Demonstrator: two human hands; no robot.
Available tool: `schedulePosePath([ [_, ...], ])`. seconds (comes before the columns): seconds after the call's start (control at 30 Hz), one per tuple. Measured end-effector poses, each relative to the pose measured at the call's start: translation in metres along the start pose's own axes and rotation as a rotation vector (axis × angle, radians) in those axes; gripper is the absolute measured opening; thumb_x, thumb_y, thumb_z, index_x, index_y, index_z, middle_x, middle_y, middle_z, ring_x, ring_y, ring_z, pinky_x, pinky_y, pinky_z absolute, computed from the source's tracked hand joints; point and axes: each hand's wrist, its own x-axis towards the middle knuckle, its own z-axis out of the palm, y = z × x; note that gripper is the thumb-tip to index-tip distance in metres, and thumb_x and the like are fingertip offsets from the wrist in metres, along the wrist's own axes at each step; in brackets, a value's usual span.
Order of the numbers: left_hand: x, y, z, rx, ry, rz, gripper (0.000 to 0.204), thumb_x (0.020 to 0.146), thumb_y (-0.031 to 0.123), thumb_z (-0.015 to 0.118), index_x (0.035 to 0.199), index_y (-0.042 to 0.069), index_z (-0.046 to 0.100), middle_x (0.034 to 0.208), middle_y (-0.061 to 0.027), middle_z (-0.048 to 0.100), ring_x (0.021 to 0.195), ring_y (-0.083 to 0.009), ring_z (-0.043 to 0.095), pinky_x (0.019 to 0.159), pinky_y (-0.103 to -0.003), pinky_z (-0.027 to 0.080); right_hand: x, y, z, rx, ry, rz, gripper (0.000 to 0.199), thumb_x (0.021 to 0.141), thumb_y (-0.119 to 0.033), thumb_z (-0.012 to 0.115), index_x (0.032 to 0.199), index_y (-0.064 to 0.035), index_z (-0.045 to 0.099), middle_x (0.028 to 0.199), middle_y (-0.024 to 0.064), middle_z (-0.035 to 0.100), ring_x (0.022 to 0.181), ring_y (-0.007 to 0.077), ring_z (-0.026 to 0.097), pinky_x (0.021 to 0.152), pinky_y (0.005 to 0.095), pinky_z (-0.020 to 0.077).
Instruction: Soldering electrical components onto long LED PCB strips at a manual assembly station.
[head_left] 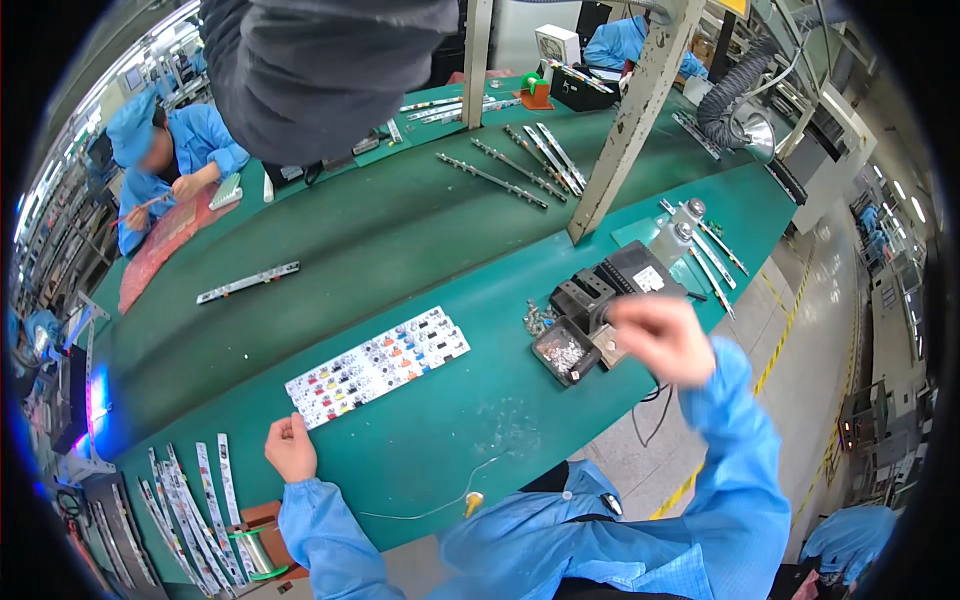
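Workshop bench [470, 425], green-topped, at the near side of a darker green belt [360, 225]; one narrow strip [248, 283] lying alone on the belt.

Left hand [292, 448]: fingers curled, at the near-left corner of the board panel; whether it pinches that corner or only rests against it, cannot tell.

Right hand [662, 340]: blurred, raised toward the small-parts tray; finger closure and any held item cannot be made out.

Board panel [378, 367]: one, white, stepped ends, dotted with small coloured and black parts; flat on the bench between the two hands. Long axis slants from near left to far right. Direction from left hand: ahead and rightward, starting at the fingers. Direction from right hand: leftward, well apart, tray intervening. Nearer hand: left.

Small-parts tray [549, 368]: one, black, holding pale bits; just left of the right hand.

Black holder [582, 293]: one, directly beyond the tray.

Clear bottles [670, 242]: two, metal-capped, farther off past the holder.

Wire spool [258, 553]: one, on a brown stand, nearward of the left hand.

Loose strips [185, 510]: several, fanned, left of the spool.

Co-worker [175, 165]: one, in blue, across the belt at far left.
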Motion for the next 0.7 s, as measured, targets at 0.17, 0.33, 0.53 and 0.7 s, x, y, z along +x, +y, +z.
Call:
schedulePosePath([
  [0.17, -0.003, 0.003, 0.010, -0.070, -0.043, 0.008, 0.021, 0.087, 0.014, 0.070, 0.079, -0.004, 0.064, 0.065, -0.0035, 0.063, 0.058, -0.0070, 0.054, 0.054, -0.025, 0.045, 0.204, 0.082, -0.009, -0.680, 0.078, 0.014, 0.028, 0.086, -0.018, 0.060, 0.110, -0.0045, 0.067, 0.105, 0.0149, 0.069, 0.093, 0.0320, 0.066, 0.085, 0.0410, 0.0512],
  [0.33, -0.008, -0.004, 0.010, -0.154, -0.047, -0.008, 0.018, 0.087, 0.012, 0.069, 0.082, -0.004, 0.064, 0.068, -0.0037, 0.063, 0.059, -0.0066, 0.054, 0.054, -0.023, 0.045, 0.281, 0.170, 0.022, -0.965, 0.014, 0.425, 0.037, 0.084, -0.025, 0.062, 0.119, -0.0141, 0.065, 0.125, 0.0149, 0.058, 0.118, 0.0338, 0.054, 0.101, 0.0453, 0.0445],
  [0.53, -0.005, 0.011, 0.002, -0.073, -0.082, -0.071, 0.016, 0.088, 0.011, 0.068, 0.083, -0.004, 0.064, 0.069, -0.0020, 0.062, 0.059, -0.0053, 0.053, 0.054, -0.022, 0.045, 0.279, 0.222, 0.037, -1.181, 0.085, 0.477, 0.030, 0.083, -0.015, 0.059, 0.110, -0.0054, 0.068, 0.124, 0.0147, 0.054, 0.122, 0.0323, 0.048, 0.103, 0.0448, 0.0406],
  [0.7, -0.004, 0.007, 0.003, -0.092, -0.090, -0.089, 0.016, 0.088, 0.011, 0.068, 0.083, -0.003, 0.064, 0.069, -0.0017, 0.062, 0.058, -0.0048, 0.052, 0.053, -0.021, 0.044, 0.283, 0.231, 0.037, -1.229, 0.115, 0.475, 0.028, 0.081, -0.014, 0.061, 0.107, -0.0079, 0.070, 0.124, 0.0125, 0.054, 0.121, 0.0296, 0.048, 0.102, 0.0433, 0.0393],
])
